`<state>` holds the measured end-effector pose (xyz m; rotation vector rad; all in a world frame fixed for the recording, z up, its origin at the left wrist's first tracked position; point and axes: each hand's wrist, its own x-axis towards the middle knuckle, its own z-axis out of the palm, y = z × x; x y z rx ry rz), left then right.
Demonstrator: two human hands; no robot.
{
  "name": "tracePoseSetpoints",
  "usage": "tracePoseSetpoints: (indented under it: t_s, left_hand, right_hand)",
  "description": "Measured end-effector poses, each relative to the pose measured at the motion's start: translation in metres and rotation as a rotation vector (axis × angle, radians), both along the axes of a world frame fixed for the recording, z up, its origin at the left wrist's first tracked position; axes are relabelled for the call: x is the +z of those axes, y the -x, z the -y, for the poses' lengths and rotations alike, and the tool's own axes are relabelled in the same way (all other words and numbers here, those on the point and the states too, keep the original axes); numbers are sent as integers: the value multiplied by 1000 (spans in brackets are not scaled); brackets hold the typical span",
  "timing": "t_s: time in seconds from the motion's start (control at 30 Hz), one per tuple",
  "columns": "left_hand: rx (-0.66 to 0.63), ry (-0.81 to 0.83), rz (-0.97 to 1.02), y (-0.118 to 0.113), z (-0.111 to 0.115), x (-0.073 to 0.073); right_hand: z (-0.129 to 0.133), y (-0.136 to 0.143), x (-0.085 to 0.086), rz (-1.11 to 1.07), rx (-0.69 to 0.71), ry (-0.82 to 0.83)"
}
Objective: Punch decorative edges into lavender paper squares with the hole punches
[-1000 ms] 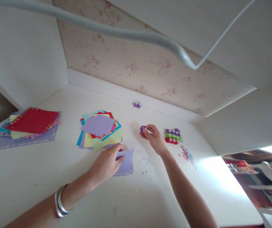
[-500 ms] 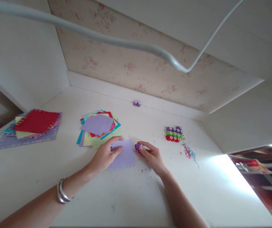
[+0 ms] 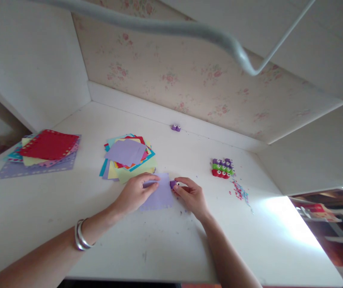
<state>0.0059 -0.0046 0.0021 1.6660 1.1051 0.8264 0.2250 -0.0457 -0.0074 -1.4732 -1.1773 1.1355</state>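
A light purple paper square [image 3: 161,196] lies on the white table, with small cut shapes along its near edge. My left hand [image 3: 138,190] grips its left side between thumb and fingers. At the paper's right edge, my right hand [image 3: 191,196] pinches a small purple punch [image 3: 173,184] with a white, eye-like button. Behind my left hand is a stack of coloured papers [image 3: 125,152], a purple sheet on top. Whether the punch's slot is around the paper edge is too small to tell.
Purple, green and red punches [image 3: 223,168] stand in rows at the right, beside scattered paper bits [image 3: 240,191]. Two purple punches [image 3: 176,128] sit near the back wall. Edge-punched sheets [image 3: 50,145] are piled at the far left. A white cable [image 3: 171,28] crosses overhead.
The camera view has shifted slightly. My left fingers sit a little further over the purple paper. My right hand keeps the punch pinched at the paper's right edge.
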Motion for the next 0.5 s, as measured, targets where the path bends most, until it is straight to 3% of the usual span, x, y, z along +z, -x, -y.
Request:
tracePoseSetpoints:
  t_s: [0.5]
  left_hand:
    - [-28,-32,-13,0,0,-3]
  right_hand:
    - [1,0,-1,38,47,-18]
